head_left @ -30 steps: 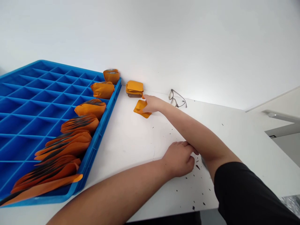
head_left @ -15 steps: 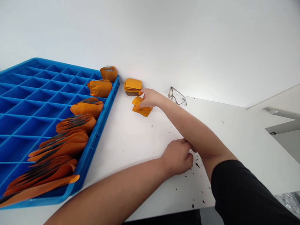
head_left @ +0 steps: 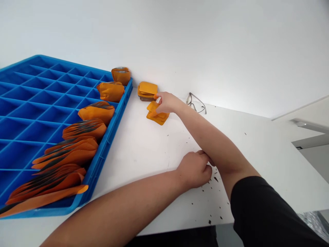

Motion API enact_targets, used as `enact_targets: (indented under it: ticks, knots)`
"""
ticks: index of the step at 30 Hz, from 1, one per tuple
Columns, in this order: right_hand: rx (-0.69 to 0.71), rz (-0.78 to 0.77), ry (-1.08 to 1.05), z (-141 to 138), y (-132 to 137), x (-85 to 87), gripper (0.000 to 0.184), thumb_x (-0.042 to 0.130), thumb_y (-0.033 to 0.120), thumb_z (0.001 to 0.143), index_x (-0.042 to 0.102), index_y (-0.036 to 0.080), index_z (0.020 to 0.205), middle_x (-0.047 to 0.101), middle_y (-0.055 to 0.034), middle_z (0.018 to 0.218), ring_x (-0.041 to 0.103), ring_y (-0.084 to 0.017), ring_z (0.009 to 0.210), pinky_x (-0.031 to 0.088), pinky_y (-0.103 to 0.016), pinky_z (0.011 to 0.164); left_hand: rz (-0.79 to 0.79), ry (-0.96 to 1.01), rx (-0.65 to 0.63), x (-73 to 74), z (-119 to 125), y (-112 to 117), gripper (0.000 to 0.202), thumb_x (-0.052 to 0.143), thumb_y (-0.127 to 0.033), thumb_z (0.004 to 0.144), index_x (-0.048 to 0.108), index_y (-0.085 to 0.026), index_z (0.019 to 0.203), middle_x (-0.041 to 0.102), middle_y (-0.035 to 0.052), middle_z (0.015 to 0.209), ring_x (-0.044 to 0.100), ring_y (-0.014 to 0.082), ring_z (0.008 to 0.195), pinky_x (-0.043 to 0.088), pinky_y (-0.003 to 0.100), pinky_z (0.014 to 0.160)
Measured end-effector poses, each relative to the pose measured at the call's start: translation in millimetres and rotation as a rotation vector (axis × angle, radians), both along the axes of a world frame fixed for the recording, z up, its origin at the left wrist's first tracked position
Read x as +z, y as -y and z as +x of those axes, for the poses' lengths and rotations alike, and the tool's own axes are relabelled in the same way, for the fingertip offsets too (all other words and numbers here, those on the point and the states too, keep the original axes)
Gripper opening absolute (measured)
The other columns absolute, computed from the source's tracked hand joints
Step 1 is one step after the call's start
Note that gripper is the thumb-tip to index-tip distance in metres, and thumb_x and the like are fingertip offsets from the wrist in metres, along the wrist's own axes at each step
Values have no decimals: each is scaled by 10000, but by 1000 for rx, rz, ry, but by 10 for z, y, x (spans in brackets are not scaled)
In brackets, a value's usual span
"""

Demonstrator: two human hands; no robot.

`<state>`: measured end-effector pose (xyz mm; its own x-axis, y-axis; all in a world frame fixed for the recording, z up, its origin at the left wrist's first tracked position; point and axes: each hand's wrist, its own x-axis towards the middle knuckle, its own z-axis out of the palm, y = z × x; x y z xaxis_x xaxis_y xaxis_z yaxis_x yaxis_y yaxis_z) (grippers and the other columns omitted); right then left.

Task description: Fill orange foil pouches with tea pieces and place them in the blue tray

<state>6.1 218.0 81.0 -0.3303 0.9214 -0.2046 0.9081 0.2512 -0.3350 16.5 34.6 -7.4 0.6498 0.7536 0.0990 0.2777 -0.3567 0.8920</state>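
My right hand (head_left: 167, 102) reaches far across the white table (head_left: 144, 151) and pinches a few orange square pads (head_left: 155, 114) lifted slightly off the surface. Just behind them a small stack of orange pads (head_left: 147, 90) sits by the wall. My left hand (head_left: 195, 168) rests curled on the table under my right forearm; its fingers are closed, and what they hold, if anything, is hidden. A blue compartment tray (head_left: 38, 109) lies at the left, its right-hand column filled with orange pads (head_left: 84, 128).
A pair of glasses (head_left: 196, 103) lies by the wall right of my right hand. Dark crumbs (head_left: 216, 192) are scattered on the table near my left hand. The table's front edge runs along the bottom right.
My right hand has gathered the loose orange pads and lifted them a little toward the stack by the wall. My left hand has stayed in place.
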Motion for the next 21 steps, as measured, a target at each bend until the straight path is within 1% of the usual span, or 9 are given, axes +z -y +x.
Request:
enact_targets:
  ticks: [2,5,8,11,14,16,19,21]
  knots:
    - [2,-2,4,-3,7,5,865,889,408,647,537,216,1414,674,-100,1305,664,-263,1106,551,-365,887,-10,6,2,3,1,0,291,468,-132,809,689,-195,987,722,24,1159,705,241,1009,585,382,919]
    - [-9,-22,29,0,1,34,837,888,341,648,540,218,1399,659,-104,1320,667,-262,1084,556,-367,863,-26,11,12,-7,6,0,277,475,-138,810,687,-199,978,721,23,1161,705,244,1011,587,388,915]
    - [-12,-62,70,-13,-9,73,906,899,279,630,503,205,1442,669,-114,1288,677,-262,1033,559,-375,854,-41,16,35,-23,8,5,275,470,-142,817,681,-198,984,716,28,1178,704,241,1005,590,387,900]
    - [-20,-86,100,-41,9,104,958,906,273,635,459,203,1479,685,-116,1247,680,-267,1016,560,-384,862,-49,19,46,-23,5,12,275,469,-140,820,678,-195,989,717,33,1172,703,237,990,590,384,883]
    - [-36,-85,112,-58,42,128,925,900,272,647,462,197,1458,679,-118,1263,669,-277,1052,561,-396,892,-53,21,44,-7,0,12,267,474,-135,815,680,-194,974,721,31,1156,702,234,985,587,380,883]
    - [-41,-72,109,-61,51,138,912,888,268,660,450,205,1457,652,-118,1325,649,-282,1113,556,-401,931,-57,23,43,4,-3,9,260,473,-134,814,679,-193,960,723,30,1145,701,235,982,587,381,881]
    - [-47,-57,104,-64,44,138,964,882,269,662,397,206,1493,592,-131,1416,615,-294,1196,547,-410,976,-61,26,45,9,-5,7,253,469,-138,816,674,-193,954,723,30,1138,701,234,976,587,379,871]
    - [-51,-61,103,-70,37,125,1006,874,295,673,345,195,1522,579,-148,1421,618,-307,1195,559,-420,960,-60,27,46,7,-4,8,252,469,-140,816,670,-195,956,721,28,1136,700,232,975,586,376,867]
